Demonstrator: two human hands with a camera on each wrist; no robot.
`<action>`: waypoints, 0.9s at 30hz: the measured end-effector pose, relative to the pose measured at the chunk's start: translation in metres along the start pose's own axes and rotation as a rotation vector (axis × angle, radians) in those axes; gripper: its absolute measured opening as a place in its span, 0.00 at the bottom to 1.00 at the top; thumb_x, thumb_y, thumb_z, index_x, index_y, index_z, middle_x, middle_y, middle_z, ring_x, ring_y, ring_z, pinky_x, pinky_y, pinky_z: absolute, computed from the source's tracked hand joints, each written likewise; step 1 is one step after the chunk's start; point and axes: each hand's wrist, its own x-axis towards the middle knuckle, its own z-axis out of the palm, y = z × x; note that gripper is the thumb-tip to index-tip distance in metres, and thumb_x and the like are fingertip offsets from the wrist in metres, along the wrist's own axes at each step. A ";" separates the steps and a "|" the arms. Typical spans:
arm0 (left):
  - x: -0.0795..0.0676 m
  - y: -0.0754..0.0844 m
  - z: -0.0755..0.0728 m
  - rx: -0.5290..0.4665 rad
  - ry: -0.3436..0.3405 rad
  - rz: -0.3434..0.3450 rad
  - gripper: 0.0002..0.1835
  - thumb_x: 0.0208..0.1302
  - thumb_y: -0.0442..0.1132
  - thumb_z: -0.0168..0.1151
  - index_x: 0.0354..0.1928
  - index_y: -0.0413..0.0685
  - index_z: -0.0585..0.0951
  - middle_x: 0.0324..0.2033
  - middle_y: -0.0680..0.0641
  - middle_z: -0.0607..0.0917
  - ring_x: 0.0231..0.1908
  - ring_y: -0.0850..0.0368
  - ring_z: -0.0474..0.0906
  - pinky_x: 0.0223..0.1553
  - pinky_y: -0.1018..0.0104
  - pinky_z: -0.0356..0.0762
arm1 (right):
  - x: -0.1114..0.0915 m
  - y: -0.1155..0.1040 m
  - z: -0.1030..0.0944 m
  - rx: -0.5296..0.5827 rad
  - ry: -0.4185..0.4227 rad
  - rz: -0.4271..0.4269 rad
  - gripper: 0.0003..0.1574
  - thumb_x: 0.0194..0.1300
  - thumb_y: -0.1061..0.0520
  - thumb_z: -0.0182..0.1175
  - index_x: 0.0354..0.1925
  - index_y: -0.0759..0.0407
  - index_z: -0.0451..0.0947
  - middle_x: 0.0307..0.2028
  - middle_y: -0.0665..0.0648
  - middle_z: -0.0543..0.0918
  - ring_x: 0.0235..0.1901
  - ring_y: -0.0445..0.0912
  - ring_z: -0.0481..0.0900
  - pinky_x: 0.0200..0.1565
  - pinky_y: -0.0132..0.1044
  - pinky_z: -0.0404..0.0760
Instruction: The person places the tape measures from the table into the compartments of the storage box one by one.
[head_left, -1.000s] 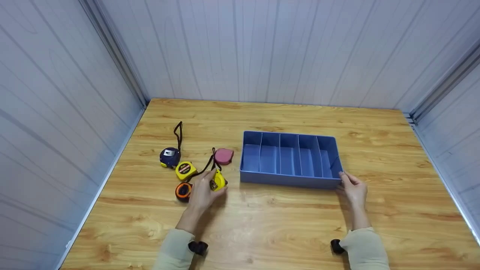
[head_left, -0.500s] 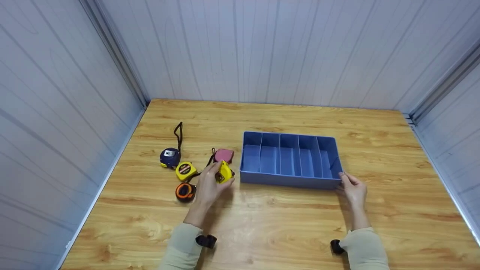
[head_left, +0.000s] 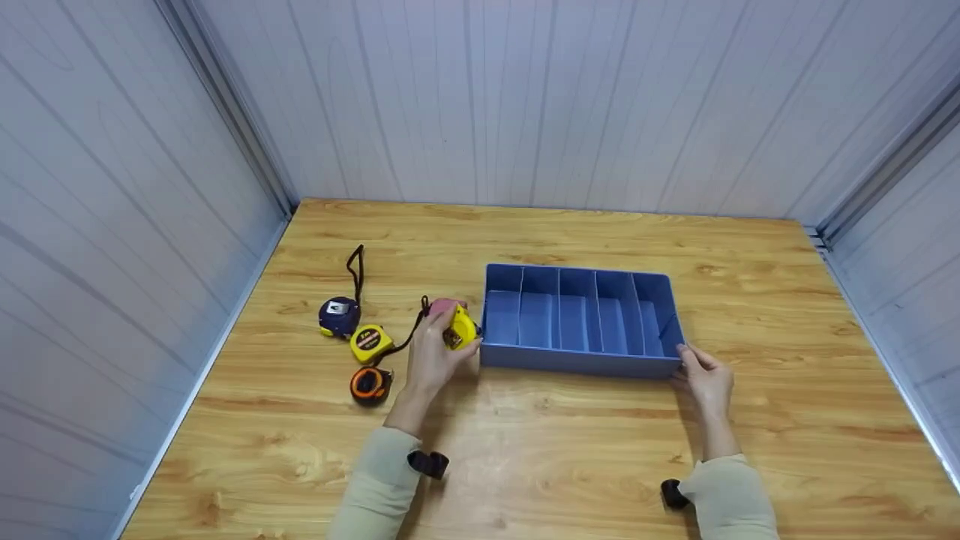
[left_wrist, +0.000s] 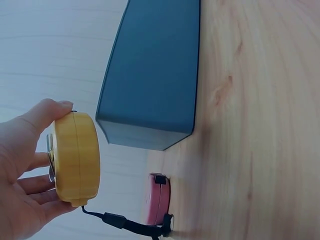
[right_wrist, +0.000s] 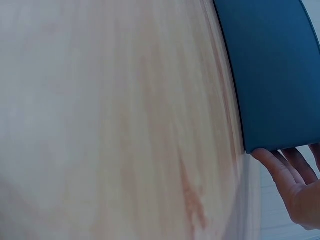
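Left fingers (left_wrist: 36,184) have brought a tape measure (left_wrist: 80,157) nearer the tray (head_left: 577,360).

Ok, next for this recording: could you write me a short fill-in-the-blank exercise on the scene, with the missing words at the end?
1. The left hand holds a tape measure whose case is ____.
2. The blue tray has ____ compartments.
3. In the head view, the right hand touches the tray's ____ end.
4. The black tape measure is trimmed in ____.

Missing words: yellow; five; right; orange.
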 end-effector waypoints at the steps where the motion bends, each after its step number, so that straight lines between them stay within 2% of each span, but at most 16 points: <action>1: 0.002 0.000 0.001 -0.003 0.004 0.007 0.34 0.39 0.43 0.72 0.50 0.32 0.75 0.44 0.39 0.78 0.43 0.47 0.73 0.47 0.61 0.71 | -0.001 0.000 0.001 -0.003 0.001 0.006 0.24 0.50 0.46 0.65 0.44 0.56 0.80 0.38 0.57 0.80 0.20 0.37 0.80 0.24 0.32 0.78; 5: 0.009 0.002 0.005 0.004 0.019 0.026 0.34 0.39 0.43 0.73 0.49 0.31 0.75 0.42 0.40 0.78 0.43 0.47 0.73 0.47 0.61 0.71 | 0.004 0.006 0.002 0.017 0.010 0.021 0.30 0.51 0.47 0.64 0.49 0.62 0.76 0.41 0.64 0.78 0.18 0.40 0.80 0.23 0.34 0.79; 7: 0.012 0.004 0.006 0.013 0.023 0.028 0.34 0.39 0.43 0.73 0.49 0.31 0.75 0.42 0.40 0.77 0.43 0.48 0.73 0.48 0.61 0.70 | 0.006 0.008 0.003 0.023 0.016 0.023 0.32 0.51 0.47 0.65 0.50 0.65 0.75 0.40 0.63 0.79 0.18 0.40 0.80 0.22 0.35 0.79; 11: 0.017 0.008 0.010 0.023 0.030 0.027 0.33 0.39 0.44 0.73 0.49 0.33 0.76 0.41 0.39 0.78 0.42 0.47 0.73 0.46 0.60 0.71 | 0.008 0.010 0.002 0.039 0.015 0.045 0.32 0.50 0.48 0.65 0.50 0.65 0.75 0.38 0.58 0.80 0.19 0.41 0.80 0.22 0.35 0.79; 17: 0.029 0.014 0.017 0.015 0.011 0.015 0.34 0.39 0.44 0.73 0.51 0.36 0.76 0.42 0.39 0.78 0.44 0.45 0.72 0.47 0.57 0.70 | -0.006 -0.007 0.000 0.040 -0.031 0.038 0.28 0.50 0.48 0.65 0.47 0.60 0.78 0.40 0.58 0.80 0.20 0.39 0.80 0.24 0.34 0.79; 19: 0.033 0.016 0.019 0.037 0.006 0.019 0.34 0.39 0.45 0.72 0.51 0.37 0.76 0.42 0.39 0.78 0.44 0.46 0.72 0.48 0.55 0.68 | -0.013 -0.017 0.000 0.045 -0.035 0.050 0.22 0.50 0.48 0.65 0.44 0.56 0.80 0.35 0.53 0.81 0.20 0.38 0.80 0.24 0.33 0.78; 21: 0.037 0.018 0.020 0.061 -0.002 0.016 0.34 0.39 0.46 0.72 0.51 0.38 0.76 0.42 0.40 0.78 0.44 0.46 0.73 0.48 0.53 0.66 | -0.020 -0.027 0.001 0.050 -0.034 0.051 0.20 0.51 0.50 0.65 0.43 0.57 0.80 0.33 0.52 0.82 0.20 0.38 0.80 0.23 0.33 0.78; 26: 0.047 0.023 0.022 0.066 -0.064 -0.016 0.34 0.41 0.45 0.72 0.52 0.40 0.75 0.45 0.39 0.76 0.47 0.47 0.71 0.50 0.57 0.68 | -0.028 -0.038 0.005 -0.009 -0.007 0.004 0.28 0.54 0.53 0.61 0.48 0.71 0.74 0.39 0.66 0.78 0.18 0.38 0.79 0.23 0.35 0.79; 27: 0.048 0.024 0.023 0.056 -0.078 -0.013 0.34 0.41 0.45 0.71 0.53 0.39 0.75 0.45 0.39 0.76 0.47 0.47 0.70 0.50 0.59 0.68 | -0.027 -0.036 0.005 -0.010 -0.008 0.005 0.28 0.54 0.53 0.61 0.48 0.72 0.73 0.40 0.65 0.78 0.19 0.38 0.79 0.23 0.35 0.79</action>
